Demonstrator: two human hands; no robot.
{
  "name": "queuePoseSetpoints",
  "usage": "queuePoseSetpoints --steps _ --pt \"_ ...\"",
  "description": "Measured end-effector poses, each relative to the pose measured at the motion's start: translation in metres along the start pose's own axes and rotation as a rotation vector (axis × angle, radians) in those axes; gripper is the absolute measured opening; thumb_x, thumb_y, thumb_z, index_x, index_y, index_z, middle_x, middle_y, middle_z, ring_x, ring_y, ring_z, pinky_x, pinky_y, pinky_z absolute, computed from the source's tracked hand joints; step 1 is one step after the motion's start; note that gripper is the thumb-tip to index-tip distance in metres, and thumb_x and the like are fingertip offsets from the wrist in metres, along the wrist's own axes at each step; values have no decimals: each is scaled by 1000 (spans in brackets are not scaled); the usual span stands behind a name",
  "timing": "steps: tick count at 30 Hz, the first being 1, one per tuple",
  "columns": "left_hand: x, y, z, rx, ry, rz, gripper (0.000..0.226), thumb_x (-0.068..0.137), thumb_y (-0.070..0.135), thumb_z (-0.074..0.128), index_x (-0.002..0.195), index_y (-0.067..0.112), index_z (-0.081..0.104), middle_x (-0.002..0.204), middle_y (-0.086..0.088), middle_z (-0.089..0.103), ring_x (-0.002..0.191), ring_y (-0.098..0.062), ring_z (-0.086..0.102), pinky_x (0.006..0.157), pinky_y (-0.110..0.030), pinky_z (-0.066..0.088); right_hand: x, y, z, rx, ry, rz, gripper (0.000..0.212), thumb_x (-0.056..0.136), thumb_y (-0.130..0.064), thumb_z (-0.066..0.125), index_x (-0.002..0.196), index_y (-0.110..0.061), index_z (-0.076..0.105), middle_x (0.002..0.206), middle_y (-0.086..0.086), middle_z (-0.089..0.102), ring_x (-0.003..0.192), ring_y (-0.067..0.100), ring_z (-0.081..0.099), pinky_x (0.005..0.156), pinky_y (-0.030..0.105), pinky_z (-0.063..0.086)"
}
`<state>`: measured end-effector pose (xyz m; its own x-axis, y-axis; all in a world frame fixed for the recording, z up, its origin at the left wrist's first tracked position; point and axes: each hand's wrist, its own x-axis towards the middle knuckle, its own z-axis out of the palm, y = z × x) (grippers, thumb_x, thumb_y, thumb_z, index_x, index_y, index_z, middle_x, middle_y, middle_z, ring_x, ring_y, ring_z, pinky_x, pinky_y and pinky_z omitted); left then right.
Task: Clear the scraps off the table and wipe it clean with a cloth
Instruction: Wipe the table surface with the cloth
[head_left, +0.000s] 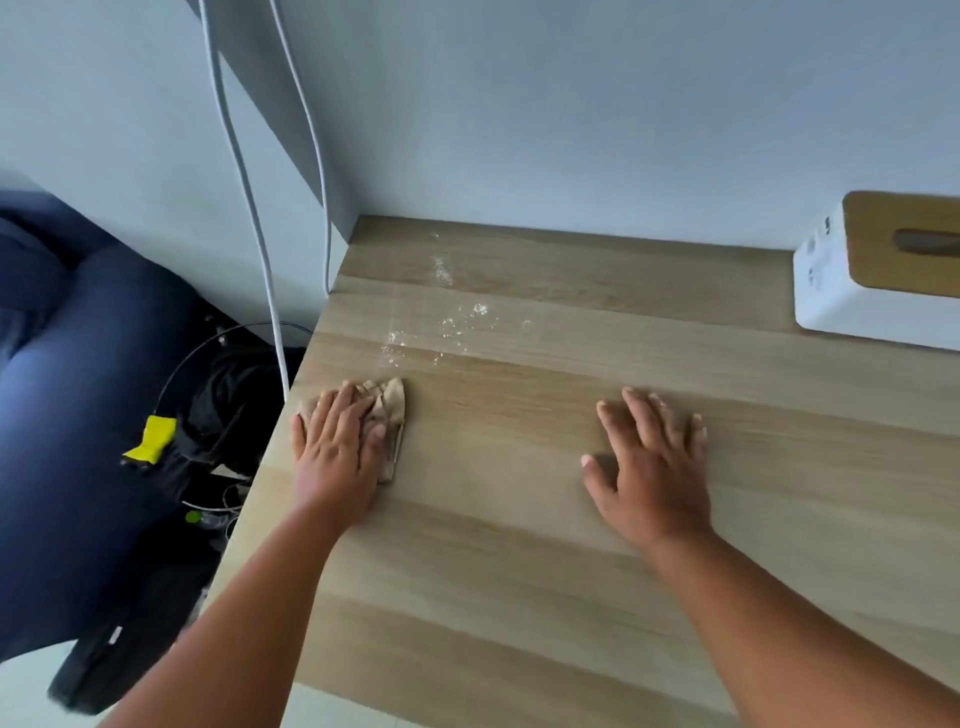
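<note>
Your left hand (337, 447) lies flat on a crumpled beige cloth (389, 415) at the left centre of the frame, close to the left edge of the wooden table (519, 571). The fingers are straight and spread, pressing down on the cloth rather than curling round it. Part of the cloth shows beyond your fingertips and along the thumb side of the hand.

Your right hand (654, 467) rests palm down on the bare tabletop at right centre, well apart from the cloth. Its fingers are straight and fanned out, and it holds nothing.

A scatter of pale crumbs (447, 312) lies on the table above the cloth in the frame, toward the wall. The lowest specks sit near the cloth's upper edge; the rest trail up toward the table's back corner. You cannot tell from this view what the crumbs are made of.

At the upper right, a white box with a wooden lid (872, 270) stands on the table against the wall. The lid has a dark slot in it.

Two white cables (249, 197) hang down the wall at the upper left and pass beside the table's left edge. Below them, left of the table, lie a dark blue cushioned seat (78, 389), dark tangled items and a yellow tag (150, 439).
</note>
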<state>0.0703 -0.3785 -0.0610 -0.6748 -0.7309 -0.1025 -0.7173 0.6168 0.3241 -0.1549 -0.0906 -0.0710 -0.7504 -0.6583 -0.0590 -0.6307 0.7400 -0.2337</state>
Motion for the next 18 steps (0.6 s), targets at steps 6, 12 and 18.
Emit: queuePoseSetpoints --steps 6,12,18 --pt "84 20 7 22 47 -107 53 107 50 30 154 27 36 170 4 20 158 -16 3 127 -49 -6 36 10 10 -49 14 -32 72 88 -62 40 153 -29 42 167 6 28 154 33 22 122 68 9" --pt "50 39 19 -1 56 136 51 106 39 40 153 18 43 165 -1 33 157 -18 15 128 -51 6 35 8 7 -58 13 -32 74 87 -61 42 153 -28 44 167 6 28 155 32 21 122 68 9" --pt "37 -14 -3 13 0 196 56 102 45 36 145 13 52 164 -3 35 156 -23 20 127 -53 10 37 6 7 -67 29 -39 74 86 -59 42 152 -26 47 166 7 31 154 34 24 121 68 9"
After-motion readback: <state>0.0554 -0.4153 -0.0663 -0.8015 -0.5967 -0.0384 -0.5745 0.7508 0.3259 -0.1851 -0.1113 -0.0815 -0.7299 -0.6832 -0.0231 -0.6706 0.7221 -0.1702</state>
